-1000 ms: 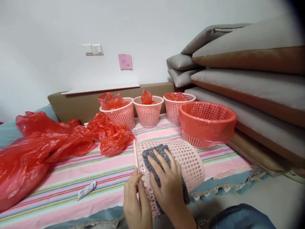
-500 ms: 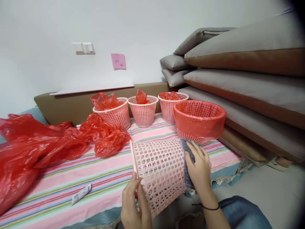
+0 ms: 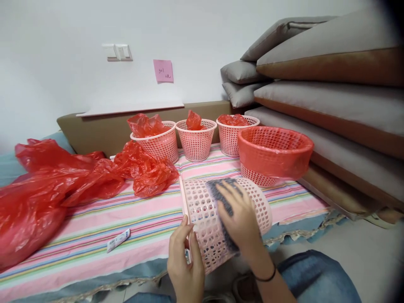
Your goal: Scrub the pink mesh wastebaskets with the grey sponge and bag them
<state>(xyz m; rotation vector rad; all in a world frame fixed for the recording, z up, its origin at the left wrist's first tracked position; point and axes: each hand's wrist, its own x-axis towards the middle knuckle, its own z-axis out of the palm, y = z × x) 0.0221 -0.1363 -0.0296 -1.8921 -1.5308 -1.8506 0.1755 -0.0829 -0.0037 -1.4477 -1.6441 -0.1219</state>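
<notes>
A pink perforated plastic basket [image 3: 202, 210] lies on its side at the near edge of the striped cloth, its rim to the left. My left hand [image 3: 184, 263] grips the basket's rim from below. My right hand [image 3: 241, 219] presses a grey cloth [image 3: 217, 191] flat against the basket's curved wall, about midway along it. Most of the cloth is hidden under my fingers.
A red-lined basket [image 3: 274, 151] stands just behind. Three pink baskets [image 3: 195, 139] with red bags sit further back. Crumpled red plastic bags [image 3: 63, 181] cover the left of the striped cloth [image 3: 94, 227]. A small white tube [image 3: 118, 240] lies near the front. Stacked grey cushions [image 3: 331, 92] rise at the right.
My right hand slid the grey cloth from the basket's bottom end on the right back toward the middle of its wall. My left hand kept its hold on the rim.
</notes>
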